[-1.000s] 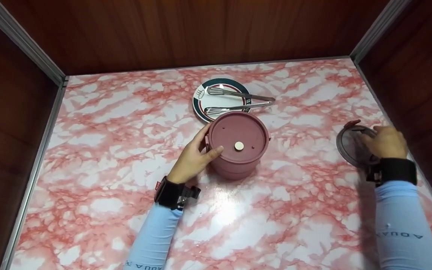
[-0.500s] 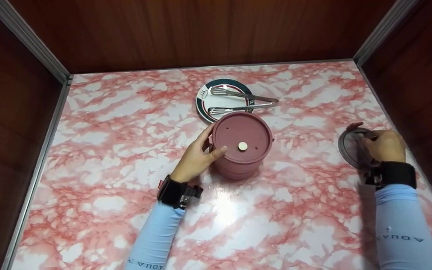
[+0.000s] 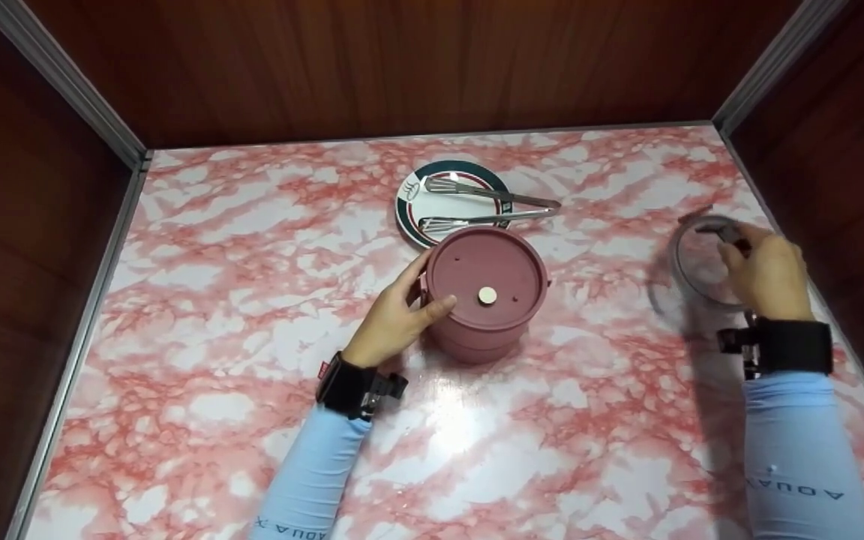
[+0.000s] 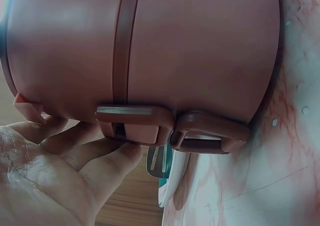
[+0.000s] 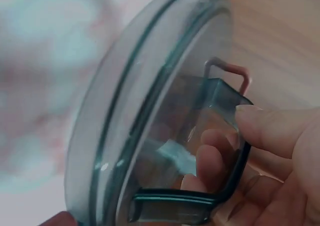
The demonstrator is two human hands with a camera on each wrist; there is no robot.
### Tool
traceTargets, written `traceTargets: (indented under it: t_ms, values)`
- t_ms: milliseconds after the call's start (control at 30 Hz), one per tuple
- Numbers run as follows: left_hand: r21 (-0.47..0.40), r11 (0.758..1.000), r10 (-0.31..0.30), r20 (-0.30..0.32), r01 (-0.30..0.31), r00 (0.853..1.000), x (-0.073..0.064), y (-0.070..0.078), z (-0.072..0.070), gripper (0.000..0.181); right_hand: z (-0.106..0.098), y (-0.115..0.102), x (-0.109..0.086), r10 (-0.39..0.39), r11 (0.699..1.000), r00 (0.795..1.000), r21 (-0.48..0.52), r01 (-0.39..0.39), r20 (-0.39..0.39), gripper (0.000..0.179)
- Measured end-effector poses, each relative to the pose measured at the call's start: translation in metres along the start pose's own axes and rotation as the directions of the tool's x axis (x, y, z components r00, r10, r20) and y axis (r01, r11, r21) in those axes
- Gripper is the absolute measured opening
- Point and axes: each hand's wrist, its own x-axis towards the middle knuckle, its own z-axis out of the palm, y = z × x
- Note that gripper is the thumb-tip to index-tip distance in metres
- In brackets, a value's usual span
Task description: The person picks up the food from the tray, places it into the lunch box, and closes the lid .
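In the head view a dusty-pink round lidded container (image 3: 466,262) stands mid-table, a pale round button on its top. My left hand (image 3: 391,321) holds its near-left side, thumb over the lid's rim and fingers round the wall. The left wrist view shows those fingers beside two brown loop latches (image 4: 135,123). At the right, my right hand (image 3: 773,277) grips a clear, dark-tinted round lid (image 5: 107,116) by its bridge-shaped handle (image 5: 172,198). The lid is tilted, raised over the table, and its shadow falls to the lower left. A brown clip (image 5: 230,68) sticks out from its rim.
Behind the container lies a green-rimmed white plate (image 3: 406,214), partly hidden by it. Metal tongs (image 3: 514,197) rest across the plate, their joined end past its right edge. Dark wood panels (image 3: 432,67) enclose the marbled table (image 3: 252,300) at the back and sides.
My right hand has lifted the clear lid off the table and tilted it, bringing it slightly farther back in view. The left hand keeps its hold on the container.
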Motion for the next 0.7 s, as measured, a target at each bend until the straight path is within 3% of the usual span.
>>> traceTargets:
  t_ms: [167, 367, 600, 700]
  values:
    - [-0.014, 1.000, 0.028, 0.006, -0.028, 1.000, 0.001, -0.002, 0.000, 0.085, -0.005, -0.039, -0.003, -0.126, 0.990, 0.985, 0.050, 0.133, -0.114, 0.044]
    - [-0.033, 0.999, 0.010, 0.024, -0.009, 1.000, -0.007, 0.027, -0.001, 0.080, -0.006, -0.090, -0.008, -0.278, 0.953, 0.944, 0.074, 0.295, -0.179, 0.040]
    - [-0.069, 0.998, 0.005, 0.036, -0.002, 0.999, -0.009, 0.031, -0.003, 0.087, 0.005, -0.147, -0.016, -0.467, 0.871, 0.878, 0.116, 0.477, -0.102, 0.038]
    - [-0.078, 0.997, 0.008, 0.043, -0.004, 0.999, -0.008, 0.031, -0.004, 0.093, 0.014, -0.169, -0.019, -0.567, 0.808, 0.821, 0.151, 0.570, -0.062, 0.038]
